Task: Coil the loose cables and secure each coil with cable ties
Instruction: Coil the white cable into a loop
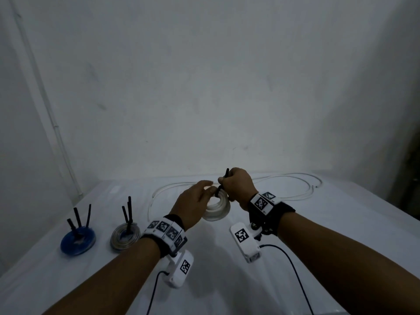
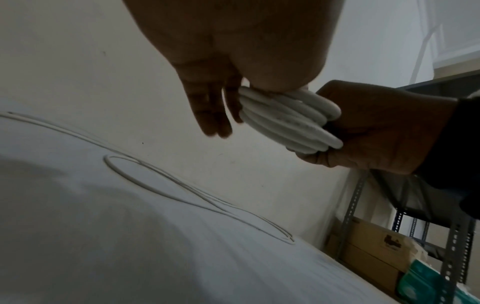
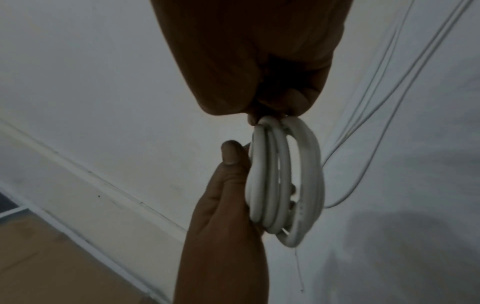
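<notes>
1. Near edge of the bench (image 1: 318, 223), white-covered: both forearms reach in, each with a wrist band carrying a white camera unit and a dark lead.
2. Left, near: blue coil (image 1: 78, 240) lying flat, three black cable ties standing up from it.
3. Just right of it, apart: grey coil (image 1: 125, 235), flat on the bench, two or three black ties sticking up.
4. Centre, held above the bench: white coil (image 1: 217, 206), several thick loops stacked.
5. Left hand (image 1: 193, 204) grip: thumb pressed on one side of the white coil, fingers (image 2: 210, 115) nearly straight along the other side; loops held between them.
6. Right hand (image 1: 237, 186) grip: fingers curled, pinching a black cable tie (image 1: 223, 181) at the far top of the white coil; the tie wraps round the loops and its tail pokes up above the fist.
7. From the left wrist, the right hand's heel also touches the coil edge.
8. Far side: loose white cable (image 1: 295, 187) strewn in long open loops across the bench, from behind the hands out to the right.
9. Behind: plain pale wall (image 1: 204, 87).
</notes>
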